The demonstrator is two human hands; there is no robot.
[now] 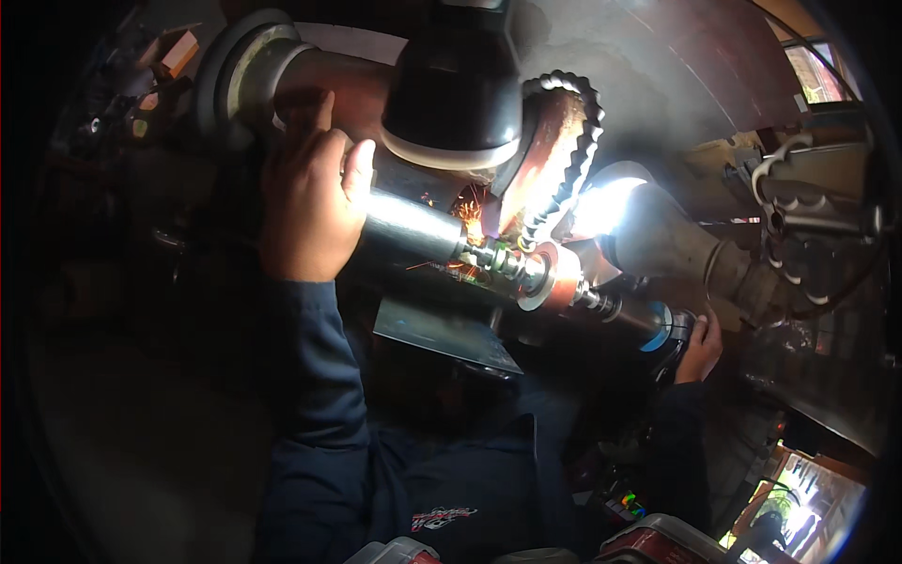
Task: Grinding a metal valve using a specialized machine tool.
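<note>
My left hand [315, 211] is curled on the machine at upper left, one finger extended toward the dark red body [334, 70]; what it grips is hidden. Beside it, a shiny cylinder [413, 221] leads into a shaft with metal lobes [498, 257] and a red-and-white disc [550, 273]. Orange sparks [470, 214] spray near the shaft under a black lamp-like housing [451, 94]. My right hand [700, 343] grips a metal fitting [678, 329] at the shaft's right end, beside a blue ring [655, 329].
A bent corrugated hose [580, 127] arches beside the housing. A flat metal plate [446, 334] juts out below the shaft. Handles and metal arms [827, 216] stand at right, a window [808, 70] behind them. Small cluttered items [160, 66] sit at upper left.
</note>
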